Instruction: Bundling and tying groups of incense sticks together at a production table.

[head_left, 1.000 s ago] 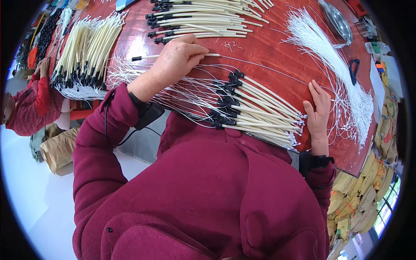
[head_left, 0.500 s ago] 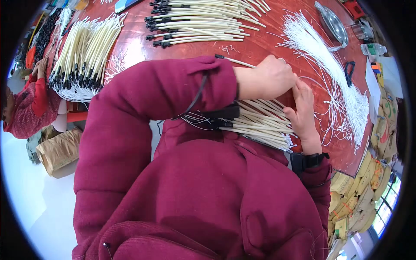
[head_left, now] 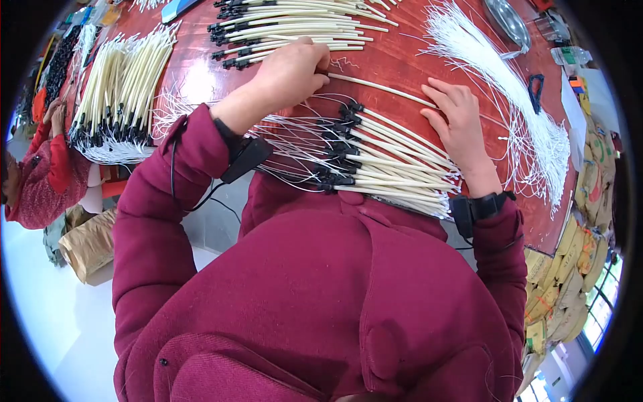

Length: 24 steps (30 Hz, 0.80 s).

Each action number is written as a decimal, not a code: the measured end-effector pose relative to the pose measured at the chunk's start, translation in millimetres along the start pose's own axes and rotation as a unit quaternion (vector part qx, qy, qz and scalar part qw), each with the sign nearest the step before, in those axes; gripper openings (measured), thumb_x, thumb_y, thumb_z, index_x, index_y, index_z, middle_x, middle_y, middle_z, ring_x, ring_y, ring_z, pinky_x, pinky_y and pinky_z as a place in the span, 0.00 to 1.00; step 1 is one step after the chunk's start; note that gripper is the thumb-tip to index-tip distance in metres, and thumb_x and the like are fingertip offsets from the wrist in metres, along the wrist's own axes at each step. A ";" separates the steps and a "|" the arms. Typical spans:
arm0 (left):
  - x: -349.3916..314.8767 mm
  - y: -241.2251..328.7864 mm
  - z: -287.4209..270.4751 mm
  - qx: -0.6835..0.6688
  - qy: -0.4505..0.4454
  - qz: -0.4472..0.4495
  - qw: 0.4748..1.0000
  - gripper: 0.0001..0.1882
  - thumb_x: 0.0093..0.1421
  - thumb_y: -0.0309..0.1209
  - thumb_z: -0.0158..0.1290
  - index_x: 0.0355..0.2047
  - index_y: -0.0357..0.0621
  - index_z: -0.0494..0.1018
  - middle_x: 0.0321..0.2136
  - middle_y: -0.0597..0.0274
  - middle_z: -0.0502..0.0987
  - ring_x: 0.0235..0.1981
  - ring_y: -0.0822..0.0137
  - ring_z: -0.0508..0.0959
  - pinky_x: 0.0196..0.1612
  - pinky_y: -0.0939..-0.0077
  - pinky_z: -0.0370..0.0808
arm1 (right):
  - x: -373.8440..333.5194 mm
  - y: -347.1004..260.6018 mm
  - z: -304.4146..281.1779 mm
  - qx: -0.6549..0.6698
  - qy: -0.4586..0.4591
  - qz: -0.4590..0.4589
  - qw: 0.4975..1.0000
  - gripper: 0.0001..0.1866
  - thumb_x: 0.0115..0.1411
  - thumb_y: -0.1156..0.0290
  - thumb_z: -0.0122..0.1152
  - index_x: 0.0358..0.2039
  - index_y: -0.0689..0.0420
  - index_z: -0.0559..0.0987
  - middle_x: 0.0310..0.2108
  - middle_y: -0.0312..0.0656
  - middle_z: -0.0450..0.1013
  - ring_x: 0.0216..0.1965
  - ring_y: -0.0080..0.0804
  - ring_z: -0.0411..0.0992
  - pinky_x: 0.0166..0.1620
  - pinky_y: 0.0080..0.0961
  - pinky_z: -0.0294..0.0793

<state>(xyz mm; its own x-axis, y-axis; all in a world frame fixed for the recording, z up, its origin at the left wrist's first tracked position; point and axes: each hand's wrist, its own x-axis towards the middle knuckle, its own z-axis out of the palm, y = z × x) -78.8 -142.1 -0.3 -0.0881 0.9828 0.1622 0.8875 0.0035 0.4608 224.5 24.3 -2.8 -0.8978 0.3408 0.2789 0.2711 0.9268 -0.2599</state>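
"Cream is the colour of the slender tube [head_left: 382, 87] between your hands. Where does it lie?"

"At one o'clock from the centre of the view, slanting down to the right over your red wooden tabletop [head_left: 402, 57]. Your left hand [head_left: 284, 72], just short of twelve, pinches its left end between thumb and forefinger; a small dark bit shows at the grip, mostly hidden."

"And your right hand [head_left: 462, 117]?"

"At two o'clock, fingers spread over the tube's other end. Whether they touch it, I cannot tell."

"What lies close to you?"

"Also toward two, but nearer the centre, a bundle of cream tubes [head_left: 402, 161], with black fittings [head_left: 343, 161] on the left ends and white tips on the right. White strands [head_left: 288, 134] trail from those fittings toward your left wrist. Beyond your left hand, at twelve, lies a row of similar tubes [head_left: 301, 30]."

"Farther out?"

"Past your right hand at two, a sheaf of white cords [head_left: 499, 87]; toward half past one, a shiny metal dish [head_left: 509, 30]. At ten you have another thick tube bundle [head_left: 127, 74], and at nine a co-worker [head_left: 60, 167] in red sleeves."
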 end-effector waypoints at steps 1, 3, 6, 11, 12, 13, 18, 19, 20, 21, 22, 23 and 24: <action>3.1 0.4 -0.1 0.017 -0.003 0.020 1.000 0.13 0.61 0.32 0.60 0.40 0.38 0.73 0.29 0.50 0.78 0.31 0.46 0.78 0.37 0.60 0.75 | 3.4 -0.1 1.5 -0.002 -0.002 -0.013 1.000 0.21 0.58 0.67 0.67 0.52 0.55 0.80 0.55 0.38 0.74 0.53 0.38 0.69 0.57 0.35 0.65; 6.7 4.2 0.0 0.050 -0.010 0.060 0.997 0.13 0.61 0.32 0.61 0.40 0.37 0.72 0.26 0.50 0.78 0.28 0.45 0.78 0.34 0.60 0.75 | 8.9 -1.3 2.1 -0.004 0.005 -0.026 1.000 0.19 0.57 0.67 0.67 0.50 0.55 0.81 0.53 0.37 0.75 0.51 0.37 0.70 0.55 0.34 0.65; 11.6 16.7 -7.6 -0.012 -0.006 0.051 0.999 0.13 0.61 0.31 0.60 0.40 0.37 0.72 0.23 0.55 0.77 0.25 0.53 0.78 0.31 0.63 0.73 | 12.9 -2.8 1.4 -0.003 0.022 -0.050 0.998 0.14 0.56 0.68 0.68 0.44 0.55 0.83 0.47 0.34 0.78 0.46 0.34 0.71 0.51 0.32 0.65; 3.8 33.1 -33.0 -0.202 -0.051 -0.005 0.978 0.11 0.59 0.27 0.61 0.37 0.34 0.72 0.22 0.54 0.77 0.24 0.62 0.78 0.29 0.69 0.73 | 14.6 -10.3 -4.9 0.006 0.029 -0.060 0.998 0.09 0.56 0.69 0.68 0.37 0.56 0.84 0.40 0.33 0.80 0.41 0.32 0.72 0.47 0.30 0.65; -1.4 35.3 -39.7 -0.202 -0.053 -0.005 0.978 0.11 0.59 0.27 0.61 0.37 0.34 0.72 0.22 0.54 0.77 0.24 0.62 0.78 0.29 0.69 0.73 | 14.5 -13.9 -7.7 0.017 0.022 -0.066 0.997 0.08 0.56 0.69 0.68 0.36 0.56 0.84 0.39 0.34 0.80 0.40 0.32 0.72 0.47 0.30 0.65; -8.8 37.6 -48.0 -0.201 -0.080 -0.037 0.976 0.11 0.59 0.27 0.60 0.37 0.34 0.73 0.21 0.57 0.76 0.24 0.67 0.76 0.29 0.72 0.72 | 12.9 -16.7 -11.3 0.028 0.015 -0.072 0.997 0.07 0.56 0.70 0.68 0.35 0.56 0.84 0.38 0.34 0.81 0.40 0.32 0.72 0.47 0.30 0.65; -56.5 20.1 -82.5 -0.218 -0.104 -0.175 0.955 0.10 0.61 0.27 0.58 0.40 0.33 0.75 0.22 0.67 0.75 0.25 0.78 0.73 0.28 0.80 0.69 | -9.2 -25.7 -29.7 0.028 0.027 -0.079 0.996 0.08 0.56 0.69 0.68 0.35 0.56 0.84 0.39 0.34 0.81 0.39 0.32 0.71 0.47 0.31 0.64; -68.3 4.1 -89.0 -0.205 -0.062 -0.192 0.958 0.10 0.62 0.28 0.58 0.39 0.33 0.75 0.23 0.68 0.76 0.26 0.78 0.74 0.28 0.80 0.69 | -18.0 -26.6 -34.0 0.031 0.014 -0.072 0.997 0.08 0.55 0.69 0.68 0.35 0.56 0.84 0.39 0.33 0.81 0.39 0.33 0.71 0.47 0.31 0.64; -85.1 -14.8 -98.4 -0.192 -0.018 -0.208 0.959 0.10 0.63 0.30 0.58 0.39 0.33 0.76 0.24 0.69 0.76 0.26 0.77 0.74 0.29 0.80 0.69 | -26.0 -29.8 -40.7 0.032 0.001 -0.067 0.997 0.08 0.55 0.68 0.68 0.35 0.56 0.84 0.40 0.33 0.81 0.39 0.33 0.71 0.47 0.32 0.63; -101.2 -36.0 -110.3 -0.137 -0.008 -0.224 0.965 0.11 0.63 0.30 0.58 0.39 0.32 0.76 0.25 0.66 0.77 0.26 0.76 0.74 0.30 0.79 0.70 | -33.1 -32.6 -47.0 0.032 -0.012 -0.060 0.998 0.08 0.55 0.68 0.68 0.35 0.56 0.84 0.40 0.33 0.81 0.39 0.33 0.70 0.47 0.33 0.63; -117.5 -58.2 -120.6 -0.084 0.002 -0.237 0.968 0.11 0.63 0.30 0.57 0.38 0.32 0.76 0.25 0.63 0.77 0.27 0.75 0.75 0.31 0.78 0.71 | -40.1 -35.7 -51.6 0.027 -0.013 -0.057 0.998 0.08 0.55 0.68 0.68 0.35 0.56 0.84 0.40 0.33 0.81 0.39 0.33 0.70 0.47 0.33 0.63; -135.4 -79.6 -127.3 -0.009 0.021 -0.257 0.966 0.11 0.63 0.31 0.57 0.39 0.33 0.77 0.26 0.61 0.78 0.27 0.71 0.76 0.33 0.74 0.72 | -46.9 -36.7 -55.6 0.032 -0.031 -0.049 0.998 0.09 0.55 0.67 0.68 0.35 0.56 0.84 0.41 0.33 0.81 0.40 0.33 0.70 0.47 0.33 0.63; -151.2 -94.1 -131.9 0.065 0.041 -0.274 0.959 0.11 0.63 0.31 0.58 0.39 0.33 0.77 0.27 0.58 0.79 0.28 0.66 0.77 0.35 0.71 0.74 | -53.2 -37.4 -59.4 0.036 -0.049 -0.041 0.997 0.10 0.55 0.67 0.68 0.36 0.56 0.84 0.41 0.33 0.81 0.40 0.33 0.70 0.47 0.34 0.63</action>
<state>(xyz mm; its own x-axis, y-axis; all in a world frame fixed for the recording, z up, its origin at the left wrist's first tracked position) -208.7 -315.4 46.8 -0.5882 0.8087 -0.0020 0.7458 0.5434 0.3854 282.8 -19.1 47.0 -0.9467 0.2434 0.2110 0.1726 0.9364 -0.3057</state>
